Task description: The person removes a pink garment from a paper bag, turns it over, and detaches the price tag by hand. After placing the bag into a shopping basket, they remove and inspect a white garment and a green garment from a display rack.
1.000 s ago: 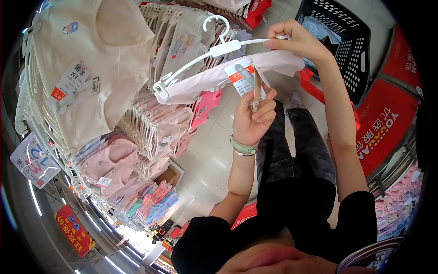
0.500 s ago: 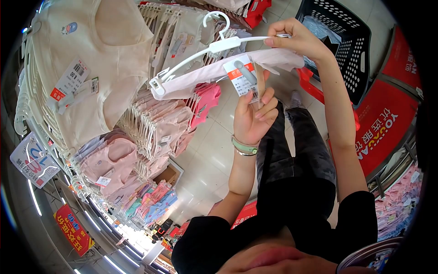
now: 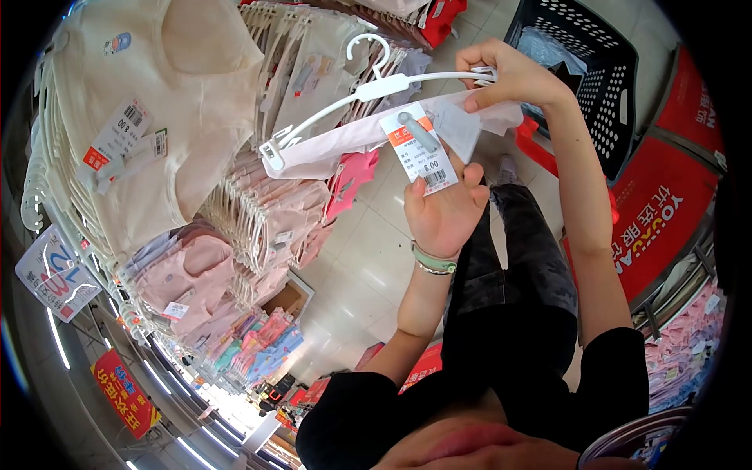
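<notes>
My right hand (image 3: 513, 74) grips the right end of a white plastic hanger (image 3: 384, 84), its fingers around the clip there. A pale pink garment (image 3: 337, 142) hangs from the clips, folded narrow. At the garment's middle, my left hand (image 3: 445, 207), with a green band on the wrist, holds a white and orange price tag (image 3: 419, 153) reading 8.00. The thumb is at the tag's lower edge; some fingers are hidden behind tag and cloth. A grey security pin sits on the tag.
Racks of beige tops (image 3: 188, 117) and pink tops (image 3: 196, 270) fill the left. A black basket (image 3: 619, 94) with a red handle (image 3: 536, 149) and a plastic bag inside stands upper right. Red signs (image 3: 658, 211) and a garment bin (image 3: 685, 352) are on the right.
The tag has turned more toward the camera. My left hand has shifted slightly right and down, its palm more open. My right fingers have moved on the hanger end, and the hanger sits slightly lower.
</notes>
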Action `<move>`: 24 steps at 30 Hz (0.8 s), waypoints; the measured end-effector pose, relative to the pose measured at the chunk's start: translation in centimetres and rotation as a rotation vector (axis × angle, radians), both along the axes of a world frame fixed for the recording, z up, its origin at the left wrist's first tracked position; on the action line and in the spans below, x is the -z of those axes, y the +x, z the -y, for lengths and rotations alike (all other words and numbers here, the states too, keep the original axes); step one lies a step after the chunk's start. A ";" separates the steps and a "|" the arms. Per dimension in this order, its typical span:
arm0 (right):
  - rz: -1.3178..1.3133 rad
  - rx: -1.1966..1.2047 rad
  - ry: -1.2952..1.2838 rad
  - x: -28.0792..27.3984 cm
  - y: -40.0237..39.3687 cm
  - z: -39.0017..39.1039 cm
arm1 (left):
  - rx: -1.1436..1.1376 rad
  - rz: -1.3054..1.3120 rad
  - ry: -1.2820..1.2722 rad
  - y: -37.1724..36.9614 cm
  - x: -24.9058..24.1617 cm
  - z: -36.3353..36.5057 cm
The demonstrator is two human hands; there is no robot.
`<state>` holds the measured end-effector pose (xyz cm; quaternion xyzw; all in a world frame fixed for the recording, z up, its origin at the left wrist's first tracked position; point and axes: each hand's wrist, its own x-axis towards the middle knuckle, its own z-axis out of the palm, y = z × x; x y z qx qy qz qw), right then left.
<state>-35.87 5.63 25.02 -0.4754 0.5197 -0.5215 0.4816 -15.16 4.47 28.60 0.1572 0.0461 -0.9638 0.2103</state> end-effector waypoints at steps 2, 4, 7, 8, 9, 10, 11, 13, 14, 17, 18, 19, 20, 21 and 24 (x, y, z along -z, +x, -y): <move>-0.006 -0.031 0.027 0.0 0.1 0.1 | -0.013 -0.099 0.019 -0.1 0.0 0.2; -0.029 -0.039 0.037 0.0 0.1 0.1 | -0.025 -0.200 0.039 -0.1 0.1 0.2; -0.058 -0.038 0.033 0.3 0.3 0.2 | -0.066 -0.284 0.100 0.1 0.1 0.2; -0.065 -0.029 0.018 0.4 0.3 0.2 | -0.076 -0.297 0.096 0.2 0.1 0.2; -0.066 -0.032 0.018 0.5 0.4 0.2 | -0.085 -0.310 0.091 0.2 0.0 0.2; -0.069 -0.031 0.022 0.4 0.4 0.2 | -0.088 -0.310 0.091 0.3 -0.1 0.3; -0.073 -0.029 0.026 0.4 0.4 0.2 | -0.070 -0.234 0.047 0.3 -0.3 0.3; -0.069 -0.027 0.041 0.3 0.4 0.2 | -0.051 -0.158 0.002 0.7 -0.2 0.2; -0.063 -0.023 0.056 0.2 0.4 0.2 | -0.026 -0.044 -0.019 1.1 0.4 -0.1; -0.069 -0.020 0.081 -0.3 0.5 0.1 | 0.005 0.168 -0.071 1.3 0.6 -0.4; -0.069 -0.021 0.081 -0.3 0.5 0.1 | 0.012 0.266 -0.102 1.3 0.5 -0.5; -0.081 -0.020 0.077 -0.3 0.5 0.1 | 0.010 0.266 -0.102 1.1 0.3 -0.5; -0.092 -0.019 0.074 -0.3 0.6 0.1 | 0.007 0.291 -0.116 1.0 0.2 -0.5; -0.093 -0.021 0.074 -0.3 0.6 0.1 | 0.004 0.317 -0.131 0.9 0.2 -0.5; -0.089 -0.021 0.078 0.0 0.7 0.1 | 0.040 0.371 -0.218 0.9 0.8 -0.6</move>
